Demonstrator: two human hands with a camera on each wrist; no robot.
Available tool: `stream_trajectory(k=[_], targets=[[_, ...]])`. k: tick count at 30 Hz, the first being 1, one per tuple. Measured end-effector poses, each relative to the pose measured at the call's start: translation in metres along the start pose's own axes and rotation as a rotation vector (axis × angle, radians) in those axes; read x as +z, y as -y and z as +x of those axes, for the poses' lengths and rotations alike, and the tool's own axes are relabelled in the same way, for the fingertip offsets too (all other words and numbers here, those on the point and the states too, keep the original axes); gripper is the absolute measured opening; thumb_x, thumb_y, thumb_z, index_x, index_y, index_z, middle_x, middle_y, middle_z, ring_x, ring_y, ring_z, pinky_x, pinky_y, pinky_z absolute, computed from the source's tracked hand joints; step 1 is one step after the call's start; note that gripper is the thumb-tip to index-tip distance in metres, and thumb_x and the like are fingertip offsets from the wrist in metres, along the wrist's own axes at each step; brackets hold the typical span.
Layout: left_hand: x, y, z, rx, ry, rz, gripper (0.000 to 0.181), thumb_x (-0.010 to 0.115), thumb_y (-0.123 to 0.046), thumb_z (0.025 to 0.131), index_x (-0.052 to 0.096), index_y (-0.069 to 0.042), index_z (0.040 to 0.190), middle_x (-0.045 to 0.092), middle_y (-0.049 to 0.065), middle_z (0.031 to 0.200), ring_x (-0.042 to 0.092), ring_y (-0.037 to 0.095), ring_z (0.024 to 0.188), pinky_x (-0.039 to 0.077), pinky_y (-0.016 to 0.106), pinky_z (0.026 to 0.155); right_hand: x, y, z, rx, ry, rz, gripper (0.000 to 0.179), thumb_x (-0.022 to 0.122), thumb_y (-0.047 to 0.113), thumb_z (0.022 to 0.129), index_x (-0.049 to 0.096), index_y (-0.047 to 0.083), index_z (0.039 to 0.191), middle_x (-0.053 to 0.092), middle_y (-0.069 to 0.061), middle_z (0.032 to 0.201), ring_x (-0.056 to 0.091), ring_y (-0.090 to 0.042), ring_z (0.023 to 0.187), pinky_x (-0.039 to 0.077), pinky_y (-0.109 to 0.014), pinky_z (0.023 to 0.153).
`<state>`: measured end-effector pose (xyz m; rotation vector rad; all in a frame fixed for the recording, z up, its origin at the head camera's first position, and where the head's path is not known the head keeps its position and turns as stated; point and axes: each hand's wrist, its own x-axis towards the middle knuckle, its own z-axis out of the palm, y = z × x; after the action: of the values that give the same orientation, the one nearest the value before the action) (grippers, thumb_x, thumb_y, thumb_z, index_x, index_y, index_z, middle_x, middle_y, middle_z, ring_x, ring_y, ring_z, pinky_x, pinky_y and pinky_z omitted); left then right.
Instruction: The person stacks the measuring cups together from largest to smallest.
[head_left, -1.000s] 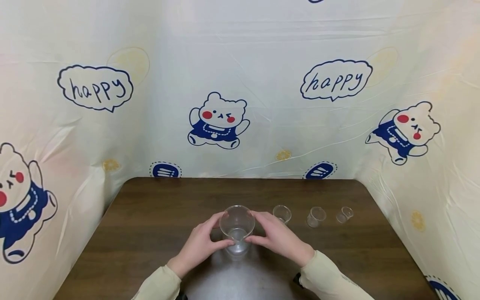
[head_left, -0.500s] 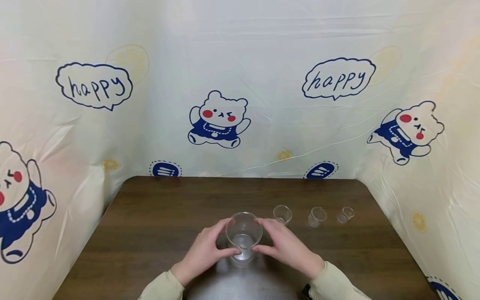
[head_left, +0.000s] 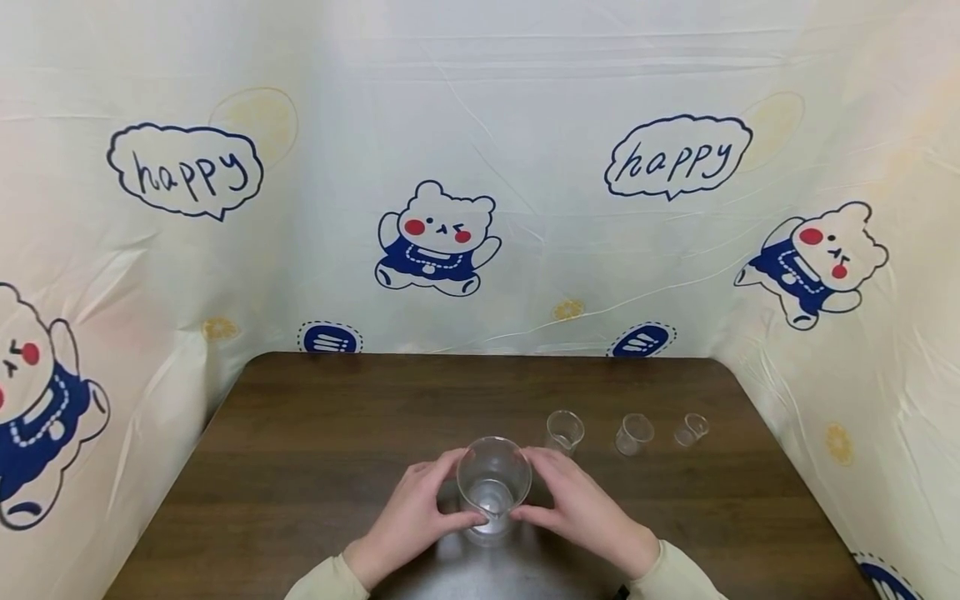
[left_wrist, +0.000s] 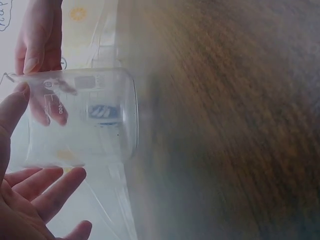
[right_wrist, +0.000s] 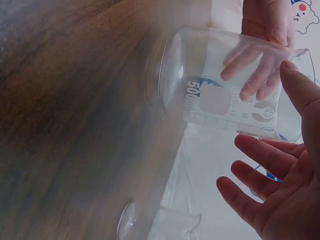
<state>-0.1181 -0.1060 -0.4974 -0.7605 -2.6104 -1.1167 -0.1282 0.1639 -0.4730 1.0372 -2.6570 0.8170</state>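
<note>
Between my two hands is a large clear glass beaker (head_left: 492, 482), upright, its spout towards me. My left hand (head_left: 416, 512) grips its left side, thumb at the front near the rim and fingers round the far side. On the opposite side my right hand (head_left: 588, 512) grips it the same way. White print, including "500", shows on the beaker (right_wrist: 215, 100) in the right wrist view. In the left wrist view its base is near the tabletop; I cannot tell whether they touch.
Three smaller glass beakers stand in a row to the right on the brown wooden table (head_left: 315, 417): a medium one (head_left: 565, 427), a smaller one (head_left: 634, 435) and the smallest (head_left: 692, 430). A printed curtain (head_left: 547, 108) hangs behind the table and along its sides.
Both hands have moved together towards me and slightly right, carrying or sliding the large beaker with them. The smaller beakers have stayed in place.
</note>
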Motion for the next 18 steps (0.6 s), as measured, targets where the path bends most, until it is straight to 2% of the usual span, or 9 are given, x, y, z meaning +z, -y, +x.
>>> stream_trajectory(k=[10,18], targets=[[0.0016,-0.0010,-0.0040,-0.004,0.006,0.000,0.078,0.093,-0.043,0.074,0.059,-0.013,0.138,0.074,0.000,0.123,0.069,0.012,0.109,0.047,0.049,0.099,0.0040,0.0001,-0.0046,-0.002,0.006,-0.014,0.064,0.079,0.050,0.089,0.060,0.010,0.136,0.065,-0.004,0.132,0.059,-0.023,0.127,0.052,-0.046,0.103],[0.0030,-0.0001,-0.0070,-0.007,0.015,0.002,0.080,0.094,-0.042,0.073,0.058,-0.012,0.138,0.075,0.001,0.122,0.070,0.014,0.108,0.048,0.049,0.097,0.0095,-0.0019,-0.0071,-0.035,-0.015,-0.012,0.064,0.079,0.049,0.089,0.060,0.010,0.136,0.066,-0.005,0.131,0.060,-0.022,0.126,0.053,-0.045,0.101]])
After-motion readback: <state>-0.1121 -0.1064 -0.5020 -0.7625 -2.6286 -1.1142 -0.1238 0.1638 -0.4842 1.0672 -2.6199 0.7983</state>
